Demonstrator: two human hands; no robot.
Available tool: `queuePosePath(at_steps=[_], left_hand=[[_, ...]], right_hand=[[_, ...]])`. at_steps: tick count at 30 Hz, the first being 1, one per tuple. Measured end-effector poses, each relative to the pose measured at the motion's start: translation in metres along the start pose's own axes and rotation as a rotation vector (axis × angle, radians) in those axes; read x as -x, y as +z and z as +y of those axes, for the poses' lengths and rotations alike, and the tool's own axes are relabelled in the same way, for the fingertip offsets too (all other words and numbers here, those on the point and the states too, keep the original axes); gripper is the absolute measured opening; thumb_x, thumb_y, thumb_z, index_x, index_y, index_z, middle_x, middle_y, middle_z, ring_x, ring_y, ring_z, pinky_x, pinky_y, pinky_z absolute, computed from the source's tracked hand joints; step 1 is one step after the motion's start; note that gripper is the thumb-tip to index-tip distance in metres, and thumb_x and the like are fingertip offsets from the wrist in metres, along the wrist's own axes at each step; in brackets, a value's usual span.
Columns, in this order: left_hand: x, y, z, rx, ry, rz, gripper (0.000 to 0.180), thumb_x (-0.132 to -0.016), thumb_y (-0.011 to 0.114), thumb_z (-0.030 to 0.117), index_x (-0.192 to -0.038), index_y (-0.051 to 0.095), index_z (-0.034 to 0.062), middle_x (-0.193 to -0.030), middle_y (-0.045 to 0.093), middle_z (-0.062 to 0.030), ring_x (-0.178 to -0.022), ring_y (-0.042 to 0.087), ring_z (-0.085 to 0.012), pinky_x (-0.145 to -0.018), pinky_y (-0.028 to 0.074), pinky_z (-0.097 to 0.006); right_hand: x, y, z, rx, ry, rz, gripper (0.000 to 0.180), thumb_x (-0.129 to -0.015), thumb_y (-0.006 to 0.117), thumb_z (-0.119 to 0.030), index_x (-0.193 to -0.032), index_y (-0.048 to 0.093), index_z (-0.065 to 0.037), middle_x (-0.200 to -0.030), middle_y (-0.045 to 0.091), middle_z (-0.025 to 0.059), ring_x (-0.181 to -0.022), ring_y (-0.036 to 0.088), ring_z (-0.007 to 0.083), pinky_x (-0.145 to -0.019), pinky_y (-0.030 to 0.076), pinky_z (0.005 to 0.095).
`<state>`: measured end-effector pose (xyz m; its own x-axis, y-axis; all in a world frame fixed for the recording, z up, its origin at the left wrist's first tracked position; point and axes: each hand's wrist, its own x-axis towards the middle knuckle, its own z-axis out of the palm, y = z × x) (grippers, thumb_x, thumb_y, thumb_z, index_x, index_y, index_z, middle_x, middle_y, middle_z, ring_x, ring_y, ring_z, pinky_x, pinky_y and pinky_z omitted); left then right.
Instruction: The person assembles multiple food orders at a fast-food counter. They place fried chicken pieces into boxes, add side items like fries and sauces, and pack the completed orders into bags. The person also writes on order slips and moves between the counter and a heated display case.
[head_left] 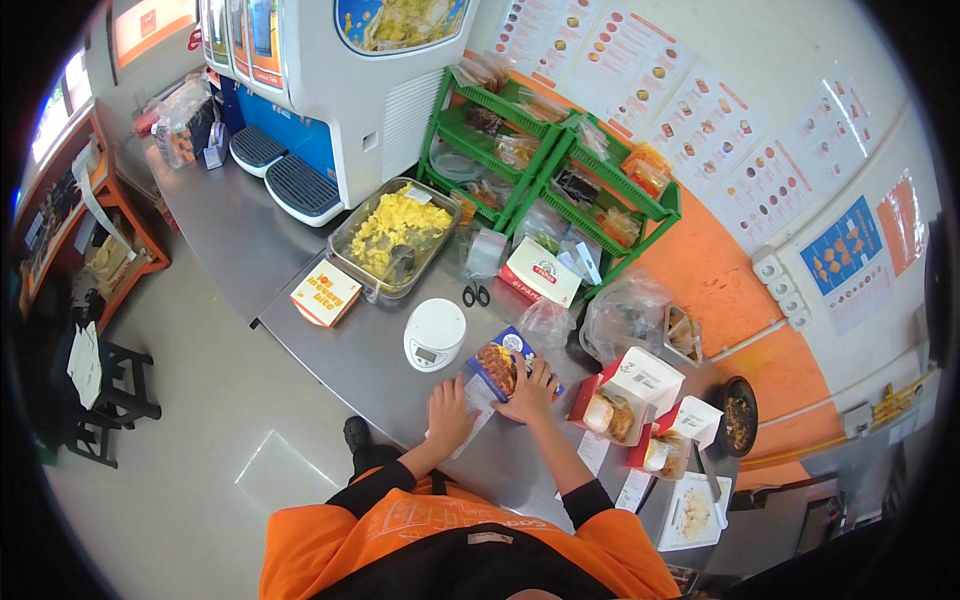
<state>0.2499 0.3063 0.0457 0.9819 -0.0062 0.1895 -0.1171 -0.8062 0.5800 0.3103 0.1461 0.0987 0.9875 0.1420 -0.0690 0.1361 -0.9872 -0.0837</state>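
Note:
A blue cardboard food box (pixel 497 366), with browned meat and yellow pieces showing at its top, stands on the steel counter in front of me. My right hand (pixel 530 392) grips its near right side, thumb and fingers on the edge. Left of the box, my left hand (pixel 451 414) lies low over the counter, its fingers stretched forward and apart. A white paper slip (pixel 474 420) runs between the two hands, partly under the box. Just beyond my left hand sits a round white kitchen scale (pixel 435 333), with nothing on its plate.
Behind the scale are black scissors (pixel 476 295) and a clear tray of scrambled egg (pixel 400 235). A closed orange-and-white box (pixel 325 293) stands left. To the right are open red-and-white food boxes (pixel 612 412), a white cutting board (pixel 692 512) with a knife, and a dark bowl (pixel 739 418). Green racks (pixel 560 180) stand behind.

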Motion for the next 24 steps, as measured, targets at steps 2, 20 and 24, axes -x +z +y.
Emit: queuePosePath(at_steps=[2,20,24], left_hand=[[-0.006,0.006,0.004,0.087,-0.135,-0.125,0.076,-0.071,0.076,0.027,-0.128,0.039,-0.0074,-0.119,0.049,-0.0223,-0.104,0.050,-0.0377,-0.090,0.041,-0.042],[0.012,-0.017,-0.065,1.354,-0.782,-0.445,0.060,-0.083,0.061,0.009,-0.136,0.038,-0.0049,-0.121,0.058,-0.0172,-0.105,0.061,-0.0256,-0.089,0.050,-0.036],[0.025,-0.097,-0.100,1.478,-0.803,-0.275,0.059,-0.086,0.057,0.001,-0.140,0.034,0.0012,-0.117,0.059,-0.0142,-0.098,0.064,-0.0227,-0.080,0.054,-0.035]], right_hand=[[0.000,-0.001,-0.005,0.048,0.056,-0.044,0.113,-0.056,0.082,-0.045,-0.145,0.018,-0.020,-0.144,0.020,0.0307,-0.130,0.025,0.0479,-0.101,0.021,0.0634],[0.059,0.002,-0.088,-0.207,0.028,0.063,0.100,-0.055,0.082,-0.027,-0.139,0.028,-0.019,-0.130,0.033,0.0276,-0.124,0.031,0.0445,-0.100,0.021,0.0558],[0.050,-0.035,-0.158,-0.255,-0.063,0.060,0.098,-0.058,0.081,-0.027,-0.140,0.028,-0.018,-0.130,0.033,0.0283,-0.125,0.031,0.0443,-0.101,0.021,0.0556]])
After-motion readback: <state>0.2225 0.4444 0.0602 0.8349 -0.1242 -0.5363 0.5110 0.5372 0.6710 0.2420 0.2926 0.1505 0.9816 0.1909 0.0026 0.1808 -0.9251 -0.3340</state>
